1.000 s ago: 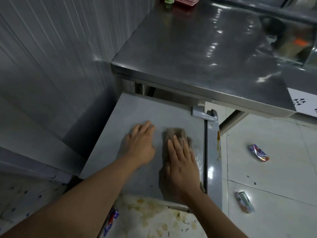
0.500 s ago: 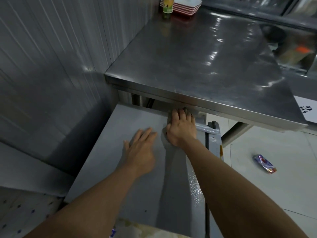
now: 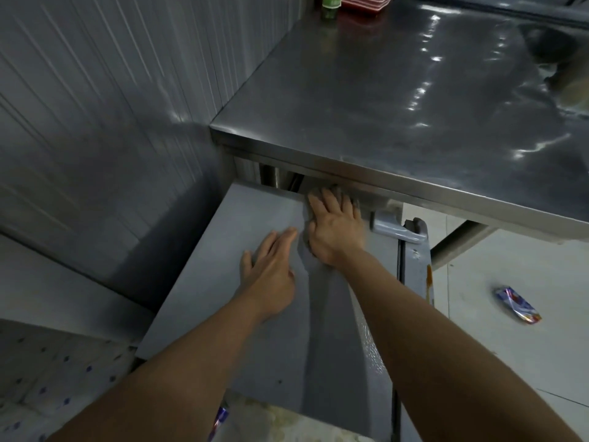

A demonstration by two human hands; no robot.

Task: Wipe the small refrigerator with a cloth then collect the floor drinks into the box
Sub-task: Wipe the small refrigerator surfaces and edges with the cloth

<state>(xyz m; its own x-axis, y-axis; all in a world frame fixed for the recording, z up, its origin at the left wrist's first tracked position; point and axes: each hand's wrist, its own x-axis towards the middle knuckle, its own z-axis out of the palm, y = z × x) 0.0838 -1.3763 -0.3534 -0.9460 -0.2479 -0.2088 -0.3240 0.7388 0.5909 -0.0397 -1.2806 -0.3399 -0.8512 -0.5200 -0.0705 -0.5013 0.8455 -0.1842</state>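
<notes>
A: Closest in, what does the head view show?

B: Two bare forearms reach forward over the grey top of the small refrigerator (image 3: 197, 314). At the bottom edge, just below the left forearm, part of a red-and-blue drink pack (image 3: 220, 421) shows on the stained floor.

A: And the hands?

B: The left hand (image 3: 271, 269) lies flat on the refrigerator top, fingers straight and close together, holding nothing. The right hand (image 3: 334, 228) is farther forward, pressing flat with spread fingers on a greyish cloth (image 3: 304, 244); only the cloth's edges peek out around the palm and fingertips. That hand is at the far edge of the top, right under the lip of the steel table (image 3: 398, 100).

A: Anything beside it?

B: Just to the right of the right hand sits the refrigerator's door hinge (image 3: 398, 229), with the door edge running toward the viewer. Off to the right, on the pale tiled floor (image 3: 526, 362), lies another drink pack (image 3: 516, 304), crumpled, well apart from the refrigerator.

A: And farthest away?

B: At the steel table's far corner stand a green-labelled bottle (image 3: 330, 4) and a stack of red-and-white trays (image 3: 365, 3), touching or nearly so. A ribbed wall (image 3: 95, 90) runs along the left.
</notes>
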